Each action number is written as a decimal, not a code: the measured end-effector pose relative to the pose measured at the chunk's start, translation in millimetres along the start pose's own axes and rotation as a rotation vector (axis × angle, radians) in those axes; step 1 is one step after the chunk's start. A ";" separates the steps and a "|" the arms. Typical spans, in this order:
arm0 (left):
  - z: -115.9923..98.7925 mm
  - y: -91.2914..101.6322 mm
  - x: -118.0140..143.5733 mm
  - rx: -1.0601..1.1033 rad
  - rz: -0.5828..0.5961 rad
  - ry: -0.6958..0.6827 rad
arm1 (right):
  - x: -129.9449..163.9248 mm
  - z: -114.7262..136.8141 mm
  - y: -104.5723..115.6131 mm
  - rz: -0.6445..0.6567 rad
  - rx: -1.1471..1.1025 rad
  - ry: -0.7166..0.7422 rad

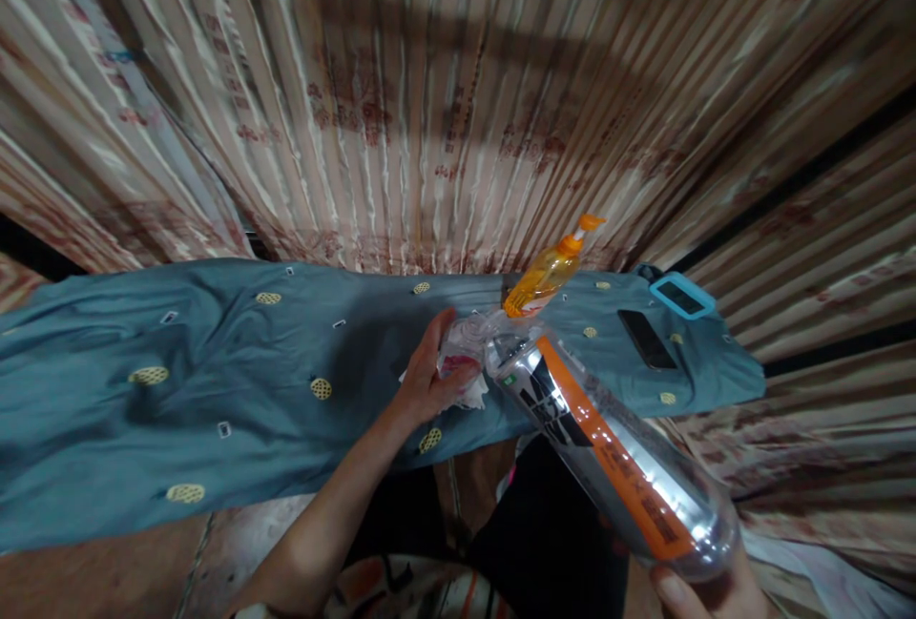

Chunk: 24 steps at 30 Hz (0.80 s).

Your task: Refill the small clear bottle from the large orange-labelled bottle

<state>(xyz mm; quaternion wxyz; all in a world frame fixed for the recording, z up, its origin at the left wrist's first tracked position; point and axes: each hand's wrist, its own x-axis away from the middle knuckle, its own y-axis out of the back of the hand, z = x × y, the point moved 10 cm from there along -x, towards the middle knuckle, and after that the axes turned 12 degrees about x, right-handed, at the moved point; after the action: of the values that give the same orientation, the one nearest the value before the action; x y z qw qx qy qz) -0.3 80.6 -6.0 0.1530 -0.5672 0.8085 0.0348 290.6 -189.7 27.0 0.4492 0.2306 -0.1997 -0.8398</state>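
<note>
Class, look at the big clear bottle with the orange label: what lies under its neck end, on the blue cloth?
A crumpled white cloth with some red lies there on the blue cloth, pressed by the left hand. The bottle hides its right part.

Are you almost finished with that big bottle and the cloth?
Not yet, it seems. The right hand tips the big clear bottle by its base, neck down toward a crumpled white cloth that the left hand holds on the blue sheet. The orange spray bottle lies beside it, untouched.
</note>
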 end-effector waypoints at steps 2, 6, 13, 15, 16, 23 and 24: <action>-4.3 1.2 -2.5 -0.006 -0.005 -0.011 | 1.4 -14.4 1.3 -0.013 -0.017 -0.075; -26.8 -3.1 -10.9 -0.025 0.040 -0.067 | 5.1 -34.7 0.0 -0.045 -0.134 -0.197; -96.4 -30.8 -15.2 -0.324 0.293 -0.455 | 0.9 -20.8 -7.3 -0.029 -0.167 -0.254; -110.3 -43.9 -8.2 -0.434 0.355 -0.547 | 2.3 -4.6 -7.9 -0.103 -0.169 -0.291; -114.7 -51.6 -4.1 -0.499 0.386 -0.569 | 2.9 6.4 -8.5 -0.143 -0.180 -0.293; -127.5 -108.8 28.6 -0.761 0.597 -0.648 | 2.2 41.1 -17.0 -0.206 -0.192 -0.328; -129.0 -114.2 31.9 -0.771 0.598 -0.685 | 2.1 39.4 -16.4 -0.209 -0.195 -0.326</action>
<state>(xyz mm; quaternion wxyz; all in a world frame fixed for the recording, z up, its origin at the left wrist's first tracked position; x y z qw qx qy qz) 68.9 -18.3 120.9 0.1717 -0.2863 0.7668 0.5483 256.4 -177.9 49.7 0.3417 0.0667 -0.1623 -0.9233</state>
